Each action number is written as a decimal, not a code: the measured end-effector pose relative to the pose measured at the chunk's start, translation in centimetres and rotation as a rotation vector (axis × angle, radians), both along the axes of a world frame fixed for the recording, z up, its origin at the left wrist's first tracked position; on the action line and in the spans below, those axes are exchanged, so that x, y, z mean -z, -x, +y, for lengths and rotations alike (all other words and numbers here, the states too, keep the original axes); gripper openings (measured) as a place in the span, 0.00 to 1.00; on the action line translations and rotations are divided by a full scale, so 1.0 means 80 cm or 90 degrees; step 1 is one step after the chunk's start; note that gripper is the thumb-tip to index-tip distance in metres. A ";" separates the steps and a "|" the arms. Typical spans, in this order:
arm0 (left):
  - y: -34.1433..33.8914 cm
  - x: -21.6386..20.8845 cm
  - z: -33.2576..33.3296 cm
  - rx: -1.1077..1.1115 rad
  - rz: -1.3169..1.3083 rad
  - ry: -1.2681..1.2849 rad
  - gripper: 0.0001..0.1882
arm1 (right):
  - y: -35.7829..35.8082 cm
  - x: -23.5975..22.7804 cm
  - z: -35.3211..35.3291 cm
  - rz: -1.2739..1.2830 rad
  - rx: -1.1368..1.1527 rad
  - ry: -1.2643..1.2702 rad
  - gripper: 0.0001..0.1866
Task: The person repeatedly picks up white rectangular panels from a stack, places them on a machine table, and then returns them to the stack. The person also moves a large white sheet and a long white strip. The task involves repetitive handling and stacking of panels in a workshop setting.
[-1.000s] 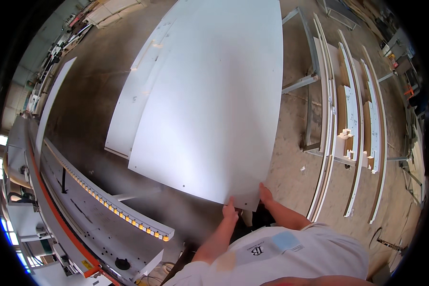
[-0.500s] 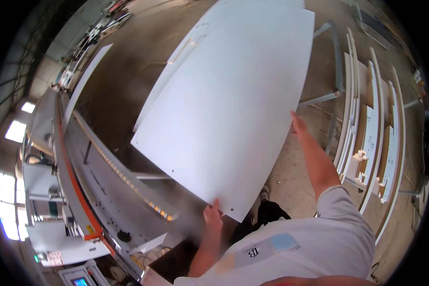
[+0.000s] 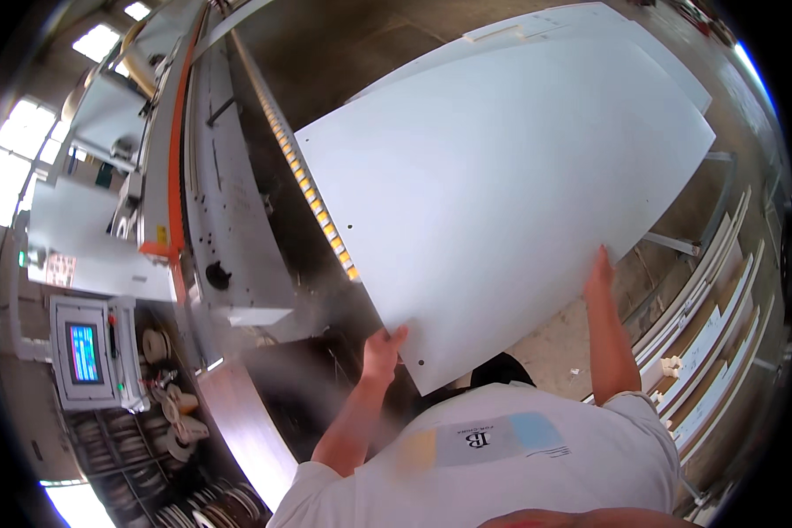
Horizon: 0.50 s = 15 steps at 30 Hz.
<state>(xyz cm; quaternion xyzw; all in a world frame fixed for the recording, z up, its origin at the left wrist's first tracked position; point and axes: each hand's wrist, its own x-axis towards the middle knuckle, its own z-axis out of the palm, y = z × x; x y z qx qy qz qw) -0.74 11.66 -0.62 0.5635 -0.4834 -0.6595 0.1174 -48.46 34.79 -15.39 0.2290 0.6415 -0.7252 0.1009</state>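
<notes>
A large white panel (image 3: 493,194) with small dark holes near its edges lies in front of me, over other white panels (image 3: 581,26) showing at its far side. My left hand (image 3: 382,354) grips the panel's near-left edge close to the corner, thumb on top and fingers hidden underneath. On the right-hand edge, my right hand (image 3: 598,275) holds the panel in the same way, its fingers mostly under the board. The panel's left end comes up beside a row of yellow rollers (image 3: 326,229).
A long machine with an orange rail (image 3: 178,150) runs along the left. Near it stand a control screen (image 3: 84,354) and a shelf with rolls of banding (image 3: 119,440). On the right, a rack holds white strips (image 3: 704,352); a metal frame leg (image 3: 673,242) juts out under the panels.
My view has swung left, bringing the control screen and banding rolls fully in. The panel now appears turned, its left end closer to the rollers. Both hands keep their hold.
</notes>
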 end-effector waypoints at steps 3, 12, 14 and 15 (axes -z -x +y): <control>-0.078 0.007 -0.004 -0.022 0.005 0.013 0.15 | -0.074 0.005 -0.006 0.003 -0.012 0.106 0.30; -0.343 0.004 -0.028 -0.074 -0.008 0.048 0.15 | -0.384 -0.062 -0.070 -0.042 -0.147 0.215 0.30; -0.395 -0.007 -0.035 -0.113 0.003 0.054 0.14 | -0.436 -0.055 -0.073 -0.027 -0.194 0.222 0.31; -0.420 -0.015 -0.038 -0.131 0.007 0.057 0.13 | -0.463 -0.044 -0.073 -0.021 -0.215 0.208 0.32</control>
